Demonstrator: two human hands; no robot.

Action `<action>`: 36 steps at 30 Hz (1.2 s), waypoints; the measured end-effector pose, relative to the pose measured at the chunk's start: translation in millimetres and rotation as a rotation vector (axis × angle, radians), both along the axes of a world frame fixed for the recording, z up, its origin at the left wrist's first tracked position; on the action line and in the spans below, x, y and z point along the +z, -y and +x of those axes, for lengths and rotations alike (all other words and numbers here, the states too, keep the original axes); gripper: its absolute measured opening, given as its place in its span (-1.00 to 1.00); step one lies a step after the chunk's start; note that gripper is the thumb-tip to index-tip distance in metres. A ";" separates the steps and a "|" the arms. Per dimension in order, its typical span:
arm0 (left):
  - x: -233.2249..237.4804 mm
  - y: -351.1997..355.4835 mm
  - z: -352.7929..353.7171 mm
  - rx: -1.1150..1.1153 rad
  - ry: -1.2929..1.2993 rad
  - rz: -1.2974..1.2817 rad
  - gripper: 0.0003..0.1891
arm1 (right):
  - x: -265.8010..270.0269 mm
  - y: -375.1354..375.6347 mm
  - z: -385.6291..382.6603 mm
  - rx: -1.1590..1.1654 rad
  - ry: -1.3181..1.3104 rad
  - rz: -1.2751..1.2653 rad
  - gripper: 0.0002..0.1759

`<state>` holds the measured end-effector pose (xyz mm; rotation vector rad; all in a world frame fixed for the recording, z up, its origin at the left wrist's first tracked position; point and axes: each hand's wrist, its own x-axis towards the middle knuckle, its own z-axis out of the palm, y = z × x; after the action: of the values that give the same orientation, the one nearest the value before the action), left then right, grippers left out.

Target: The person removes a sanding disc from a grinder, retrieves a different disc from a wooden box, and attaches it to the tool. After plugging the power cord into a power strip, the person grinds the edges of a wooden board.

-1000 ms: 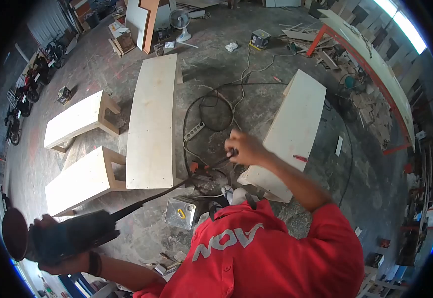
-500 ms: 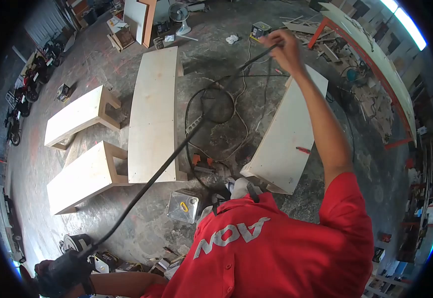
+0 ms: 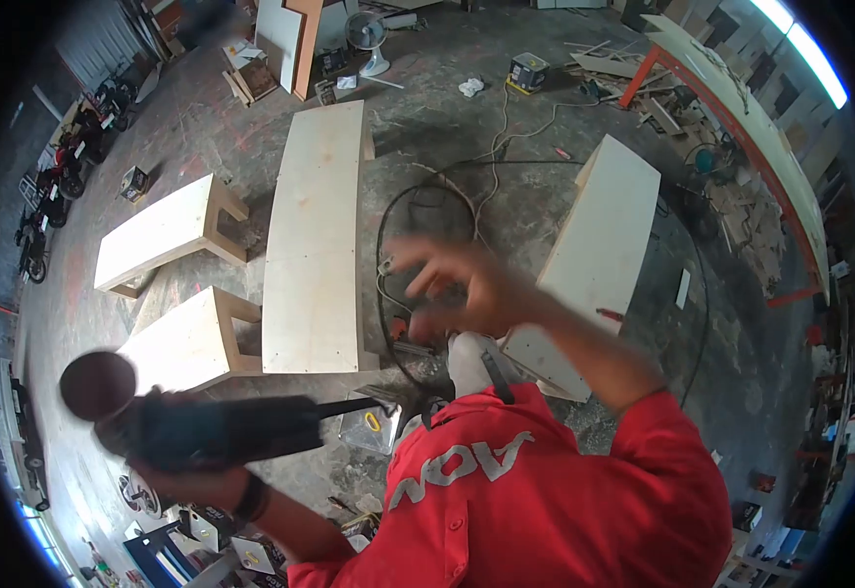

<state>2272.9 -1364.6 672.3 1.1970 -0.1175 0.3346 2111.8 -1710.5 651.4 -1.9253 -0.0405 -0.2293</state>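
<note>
My left hand (image 3: 197, 482) grips an angle grinder (image 3: 226, 431) held out at the lower left. A round dark reddish disc (image 3: 99, 385) is on its head, and a black power cord (image 3: 344, 406) leaves its rear end. My right hand (image 3: 471, 286), smeared by motion, hangs in front of my chest with fingers apart and nothing visible in it. Beyond it lie loops of black cable (image 3: 381, 245) on the floor. A long pale wooden bench (image 3: 315, 235) stands ahead. Another bench (image 3: 604, 230) at right carries a small red tool (image 3: 610, 315).
Two smaller wooden pieces (image 3: 158, 230) stand at the left. A metal case (image 3: 368, 428) sits near my feet. Farther off are a fan (image 3: 366, 34), a black-and-yellow box (image 3: 527, 73), motorcycles (image 3: 70, 162), an orange-framed table (image 3: 741, 127) and wood scraps (image 3: 751, 220).
My right hand has let go of the raised cord and come down toward my chest. The grinder in my left hand has risen and swung inward, its disc now in view.
</note>
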 end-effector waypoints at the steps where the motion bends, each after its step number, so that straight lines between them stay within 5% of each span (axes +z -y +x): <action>1: -15.6 14.5 1.0 -0.280 -0.005 -0.189 -0.28 | -9.2 -20.9 2.9 0.034 0.075 -0.017 -0.05; 3: -43.3 75.4 -6.8 -0.252 -0.073 -0.059 -0.33 | -17.4 -48.6 13.4 0.063 0.153 -0.089 0.03; 6: -66.4 148.3 -17.2 -0.580 -0.294 -0.135 -0.45 | -36.9 -56.0 36.4 -0.071 0.100 -0.206 0.08; 7: -81.1 168.2 -14.7 -0.470 -0.275 0.307 -0.51 | -44.0 -46.9 45.6 -0.198 0.034 -0.262 0.11; 8: -92.6 187.2 -6.1 -0.587 -0.333 0.294 -0.47 | -46.9 -30.1 51.6 -0.206 0.039 -0.264 0.11; 10: -72.5 259.8 -8.2 -0.546 -0.264 0.063 -0.43 | -49.6 16.4 59.7 -0.334 -0.130 -0.123 0.03; 15: -62.4 368.5 31.1 -0.993 -0.160 0.140 -0.09 | -69.4 148.7 84.1 -0.332 0.011 0.106 -0.03; 16: -64.8 384.6 41.3 -1.059 -0.099 0.196 -0.06 | -63.1 173.1 86.6 -0.315 -0.001 0.381 -0.06; 17: -72.0 400.2 50.5 -1.037 -0.099 0.195 -0.06 | -57.4 197.2 90.3 -0.290 -0.019 0.657 -0.08; 19: -100.0 428.8 63.5 -1.422 -0.108 0.060 -0.08 | -50.2 247.6 99.5 -0.191 0.010 0.799 -0.09; 20: -117.9 445.3 60.1 -1.437 -0.098 0.058 -0.17 | -45.6 267.7 106.9 -0.114 0.039 0.941 -0.10; 22: -145.1 464.9 58.0 -1.424 -0.093 0.056 -0.25 | -28.8 298.6 130.1 -0.202 0.179 0.953 -0.09; 24: -162.5 480.2 65.7 -1.879 -0.178 0.199 -0.39 | -11.9 320.3 147.0 -0.282 0.226 0.912 -0.07; 28: -188.2 504.9 98.6 -1.876 -0.235 0.305 -0.52 | -4.5 374.0 164.9 -0.261 0.239 0.899 -0.01; 30: -176.5 508.1 128.7 -1.758 -0.048 0.533 -0.57 | 8.5 394.4 187.1 -0.173 0.445 1.010 0.09; 33: -211.8 505.6 171.0 -1.492 -0.107 0.616 -0.55 | 31.2 436.3 213.6 -0.186 0.553 0.926 0.16; 36: -218.9 519.0 241.5 -1.606 -0.377 0.553 -0.52 | 36.8 468.1 228.9 -0.477 0.469 0.593 0.03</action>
<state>2514.4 -1883.6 453.4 1.3161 -0.8063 -1.3931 2340.7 -2178.7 688.2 -1.2345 0.1613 -0.9050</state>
